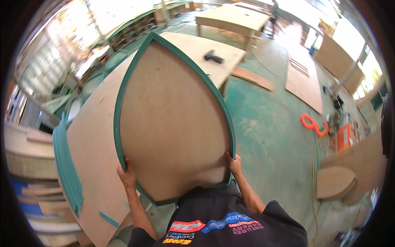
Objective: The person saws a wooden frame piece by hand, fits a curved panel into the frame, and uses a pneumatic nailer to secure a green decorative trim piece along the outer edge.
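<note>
A large pointed-oval wooden panel (175, 111) with a raised green rim spans the middle of the view, its tip toward the far side and its near end against my dark shirt. My left hand (127, 172) grips the rim at the near left, thumb over the edge. On the near right, my right hand (234, 164) is closed round the rim the same way. The fingers of both hands are mostly hidden beneath the panel. Under and beyond it lies a plywood-topped workbench (96, 123). A dark cordless power tool (213, 57) rests on that bench past the panel's right side.
Green strips (68, 164) are stacked along the bench's left edge. Boards (33, 162) pile up at far left. An orange coiled hose (314, 124) and cut oval panels (335, 182) lie on the right. Another table (232, 17) stands behind, near a blurred person (275, 18).
</note>
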### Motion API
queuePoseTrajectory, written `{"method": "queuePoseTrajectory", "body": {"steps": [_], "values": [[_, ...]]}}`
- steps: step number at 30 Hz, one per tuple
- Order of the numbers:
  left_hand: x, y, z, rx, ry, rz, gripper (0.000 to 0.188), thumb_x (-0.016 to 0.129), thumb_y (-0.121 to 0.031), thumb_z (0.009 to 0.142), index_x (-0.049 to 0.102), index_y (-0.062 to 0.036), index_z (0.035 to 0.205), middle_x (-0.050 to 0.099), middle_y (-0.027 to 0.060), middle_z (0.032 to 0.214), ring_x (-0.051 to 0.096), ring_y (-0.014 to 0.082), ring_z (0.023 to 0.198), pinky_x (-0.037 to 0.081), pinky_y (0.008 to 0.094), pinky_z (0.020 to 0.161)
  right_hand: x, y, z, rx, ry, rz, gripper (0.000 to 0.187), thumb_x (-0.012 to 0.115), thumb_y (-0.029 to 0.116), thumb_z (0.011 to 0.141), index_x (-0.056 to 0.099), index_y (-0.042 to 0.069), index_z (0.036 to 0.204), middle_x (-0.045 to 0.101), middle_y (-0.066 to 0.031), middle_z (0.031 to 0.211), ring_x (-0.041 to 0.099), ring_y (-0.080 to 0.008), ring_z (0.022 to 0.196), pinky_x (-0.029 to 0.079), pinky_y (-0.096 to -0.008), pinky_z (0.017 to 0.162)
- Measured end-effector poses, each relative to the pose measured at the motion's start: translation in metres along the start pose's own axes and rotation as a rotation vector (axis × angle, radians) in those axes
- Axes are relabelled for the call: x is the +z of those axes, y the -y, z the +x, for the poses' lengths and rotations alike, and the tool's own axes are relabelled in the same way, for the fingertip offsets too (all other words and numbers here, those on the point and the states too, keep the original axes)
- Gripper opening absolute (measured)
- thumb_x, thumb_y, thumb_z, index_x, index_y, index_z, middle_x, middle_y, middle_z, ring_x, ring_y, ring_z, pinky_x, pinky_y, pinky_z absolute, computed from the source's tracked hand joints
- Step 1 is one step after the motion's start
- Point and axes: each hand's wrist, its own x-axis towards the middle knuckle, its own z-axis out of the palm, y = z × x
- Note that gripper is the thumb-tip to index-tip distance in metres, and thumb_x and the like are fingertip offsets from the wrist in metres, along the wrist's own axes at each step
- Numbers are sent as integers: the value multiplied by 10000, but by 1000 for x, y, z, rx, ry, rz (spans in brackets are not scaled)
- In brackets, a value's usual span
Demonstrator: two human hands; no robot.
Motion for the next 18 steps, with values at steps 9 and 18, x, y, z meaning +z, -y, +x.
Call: {"method": "queuePoseTrajectory", "body": {"steps": [9, 18], "values": [[291, -137, -73, 333, 207, -22, 342, 701, -352, 941, 610, -22, 942, 528, 49, 746, 524, 176, 694, 443, 331, 643, -252, -74, 97, 17, -490, -220, 684, 632, 586, 923, 593, 10, 1290, 683, -226, 1097, 645, -318, 1030, 488, -431, 893], [517, -266, -154, 681, 405, 248, 388, 707, -74, 693, 612, -48, 1069, 675, 125, 1016, 652, 317, 1000, 483, 425, 846, -421, -190, -50, 486, -680, 93, 497, 641, 384, 951, 607, 52, 1318, 713, -145, 1090, 689, -256, 951, 552, -404, 777]]}}
